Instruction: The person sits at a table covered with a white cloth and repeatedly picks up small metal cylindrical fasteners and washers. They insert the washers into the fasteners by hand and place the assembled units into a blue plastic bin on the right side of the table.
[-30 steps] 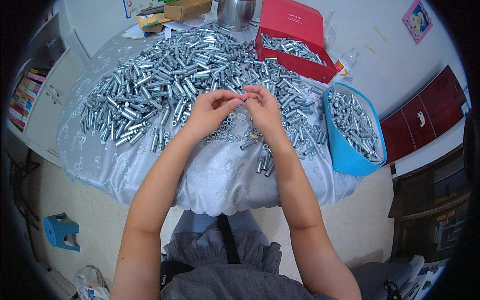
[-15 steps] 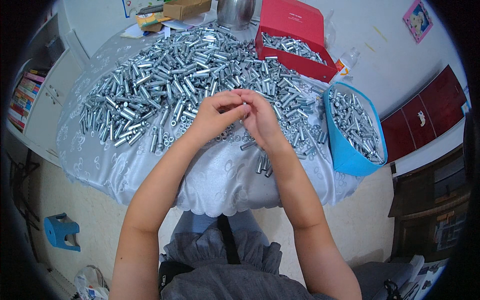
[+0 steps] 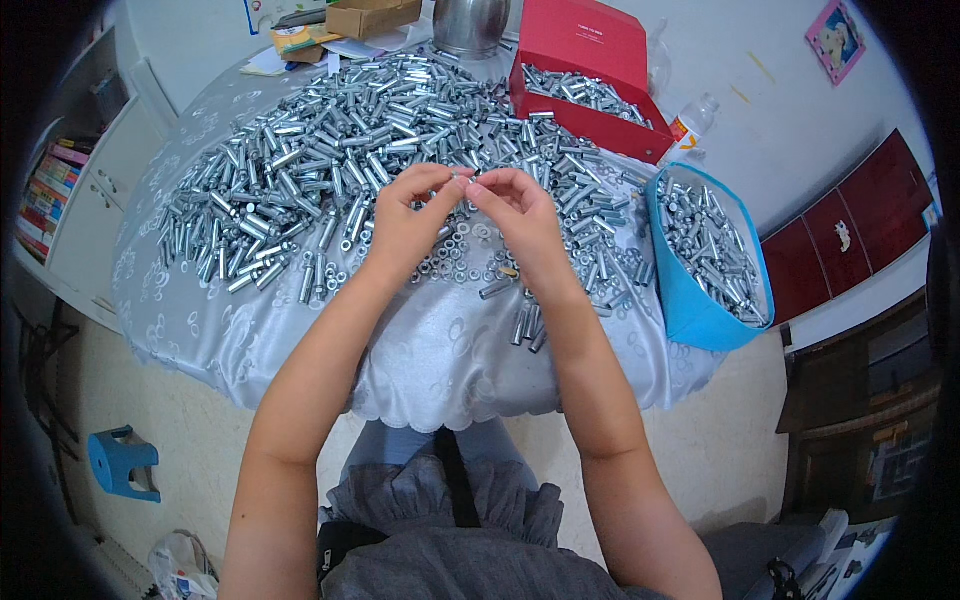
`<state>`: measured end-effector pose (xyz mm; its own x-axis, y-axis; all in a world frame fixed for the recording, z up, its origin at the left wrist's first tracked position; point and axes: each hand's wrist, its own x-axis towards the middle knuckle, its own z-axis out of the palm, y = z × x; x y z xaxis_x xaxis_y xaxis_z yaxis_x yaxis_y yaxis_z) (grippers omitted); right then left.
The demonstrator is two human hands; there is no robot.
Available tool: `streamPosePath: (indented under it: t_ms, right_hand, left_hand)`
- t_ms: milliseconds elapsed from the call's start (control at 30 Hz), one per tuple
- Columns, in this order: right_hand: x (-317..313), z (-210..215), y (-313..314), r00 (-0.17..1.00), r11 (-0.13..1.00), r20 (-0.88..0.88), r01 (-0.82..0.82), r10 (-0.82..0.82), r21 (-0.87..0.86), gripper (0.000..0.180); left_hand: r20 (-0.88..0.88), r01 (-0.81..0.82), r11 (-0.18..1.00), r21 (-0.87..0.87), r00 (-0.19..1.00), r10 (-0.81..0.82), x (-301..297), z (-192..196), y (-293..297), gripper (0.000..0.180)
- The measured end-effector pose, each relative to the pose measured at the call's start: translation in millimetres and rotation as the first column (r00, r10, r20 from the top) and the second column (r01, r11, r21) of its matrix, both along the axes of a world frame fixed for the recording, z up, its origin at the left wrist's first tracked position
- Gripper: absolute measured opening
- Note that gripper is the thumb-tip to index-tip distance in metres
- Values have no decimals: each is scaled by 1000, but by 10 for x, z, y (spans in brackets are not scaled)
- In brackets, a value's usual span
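A small silver metal piece (image 3: 466, 180) is pinched between the fingertips of the left hand (image 3: 405, 225) and the right hand (image 3: 520, 215), held above the table (image 3: 440, 350). Both grips are closed on it: thumb and forefinger of each hand meet at the piece, which is largely hidden by the fingertips. Whether it is a single part or two parts being joined cannot be told at this size.

Orientation: the visible stub is seen to run roughly from one grip to the other, left to right and close to level, so its long axis lies across the person's body. Which end is the threaded or open one cannot be told.

Risks noted:
- The piece is held by fingertips only; a slip on smooth metal is judged likely to drop it into the loose washers and nuts (image 3: 455, 250) directly beneath the grips, where it would be hard to pick out
- The heap of silver sleeves (image 3: 300, 170) lies just beyond and to the left of the grips; a forearm brushed against it could roll pieces off the cloth edge
- The blue bin (image 3: 690, 310) to the right of the right grip stands at the table edge, tilted, and could be knocked by an elbow
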<state>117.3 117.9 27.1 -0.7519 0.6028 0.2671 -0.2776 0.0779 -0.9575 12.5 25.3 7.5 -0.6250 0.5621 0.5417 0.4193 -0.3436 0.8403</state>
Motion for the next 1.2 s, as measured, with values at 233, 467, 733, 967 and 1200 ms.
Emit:
streamPosePath:
  t_ms: [233,467,733,967,1200]
  right_hand:
    - [18,-63,123,983,966,87,140,-162,219,16]
    - [169,-129,187,823,613,356,-12,-443,790,18]
    - [174,-167,169,772,545,390,-68,-502,836,19]
    - [172,-142,154,761,562,409,-71,-503,824,20]
    - [162,-187,169,832,465,259,-1,-492,885,18]
  left_hand:
    - [536,155,984,88,825,-178,-60,105,-26,30]
    - [640,311,939,148,694,-331,-19,216,-125,34]
    - [707,383,909,162,597,-378,-61,184,-123,21]
    - [754,360,903,233,520,-402,-48,169,-126,11]
    - [800,431,886,172,463,-381,-79,136,-108,14]
